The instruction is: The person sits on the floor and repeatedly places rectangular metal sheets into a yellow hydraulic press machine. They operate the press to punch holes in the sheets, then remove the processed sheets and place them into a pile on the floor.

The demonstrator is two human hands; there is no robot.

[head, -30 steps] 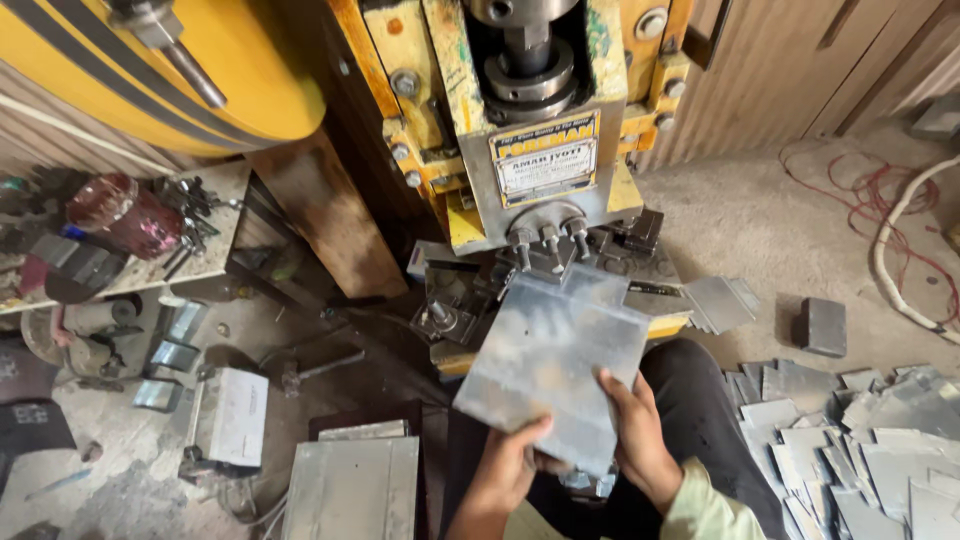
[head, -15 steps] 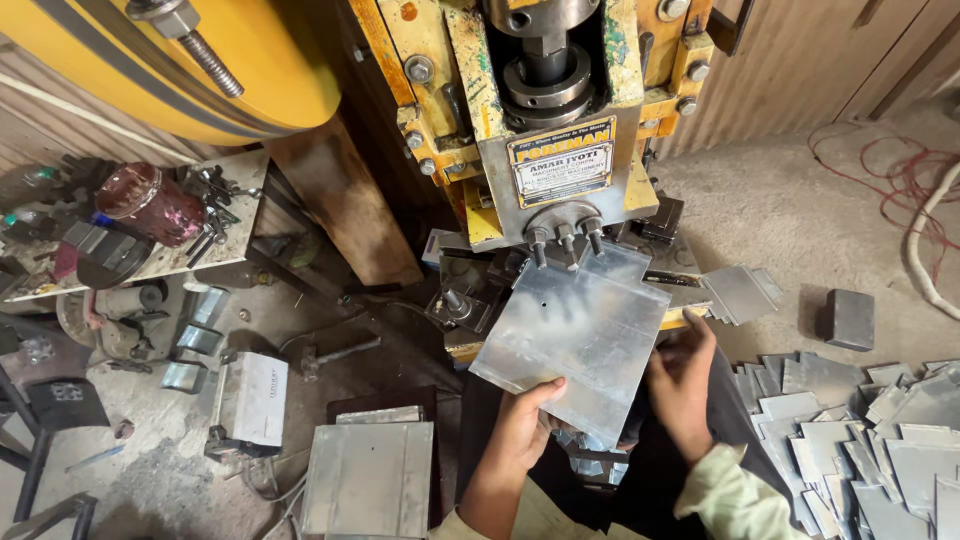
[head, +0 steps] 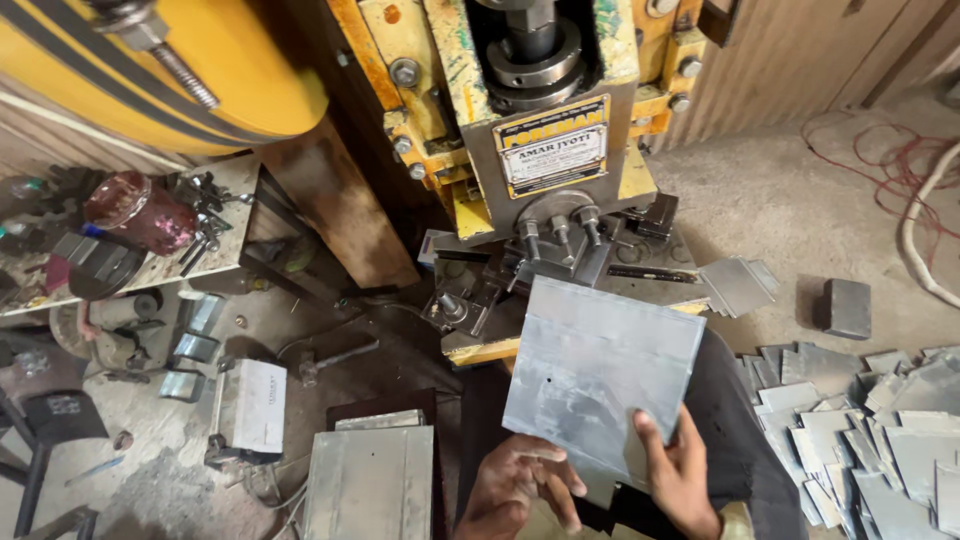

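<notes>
A grey rectangular metal sheet [head: 600,370] with a fold line near its top is held flat and tilted in front of me, just below the die [head: 555,240] of a yellow power press [head: 480,110]. My right hand [head: 680,475] grips the sheet's lower right corner, thumb on its face. My left hand [head: 520,490] is just under the sheet's lower edge, fingers loosely apart and pointing right. Whether it touches the sheet is unclear. My dark-trousered legs lie beneath the sheet.
A stack of similar sheets [head: 370,480] lies at lower left, a heap of small cut metal pieces [head: 860,430] at right. A dark metal block [head: 848,305] and red wire [head: 900,170] are on the floor. A cluttered bench holds a red can [head: 135,210].
The sheet has drawn back from the die toward me. My left hand, which held its lower edge, is now off it; my right hand keeps the corner.
</notes>
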